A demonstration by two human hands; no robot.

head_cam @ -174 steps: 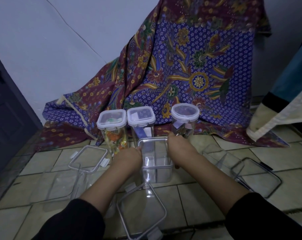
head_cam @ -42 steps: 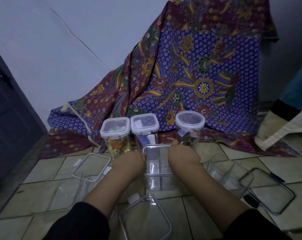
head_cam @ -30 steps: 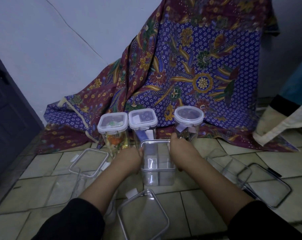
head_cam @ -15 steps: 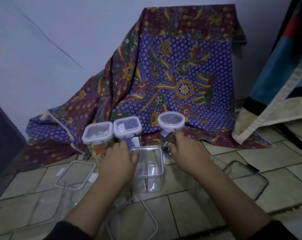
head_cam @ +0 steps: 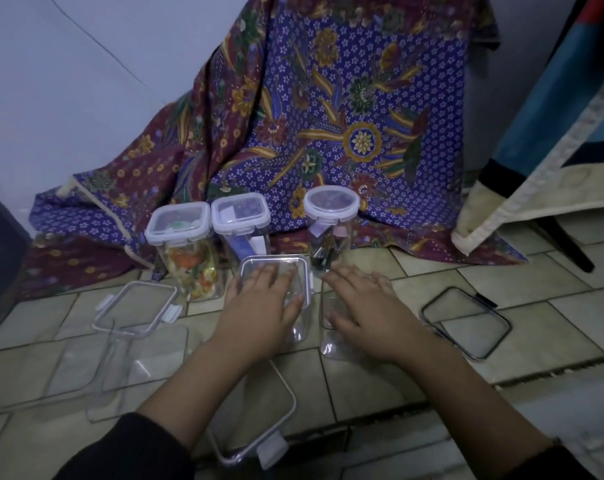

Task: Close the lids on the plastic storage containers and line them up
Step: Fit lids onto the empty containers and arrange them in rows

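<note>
Head view looks down at a tiled floor (head_cam: 522, 327) where a clear square container (head_cam: 276, 292) stands upright in the middle, its lid seated on top. The left hand (head_cam: 259, 306) lies flat on that lid, fingers spread, pressing rather than gripping; whether the side clasps are snapped down cannot be told. Just right of this container the right hand (head_cam: 366, 306) rests open, palm down, over a second clear container (head_cam: 331, 327) that is mostly hidden beneath it and hard to make out. Behind the lidded container, three closed jars stand in a row against a patterned cloth (head_cam: 328, 109): a square jar with colourful contents (head_cam: 184, 251), a second square jar (head_cam: 241, 223), and a round jar (head_cam: 330, 226). Left of it a loose lid (head_cam: 138, 308) lies near a faint transparent tub (head_cam: 96, 368). Nearer the camera another lid (head_cam: 255, 427) lies partly covered by the left forearm. Far right lies a dark-rimmed lid (head_cam: 467, 323).
</note>
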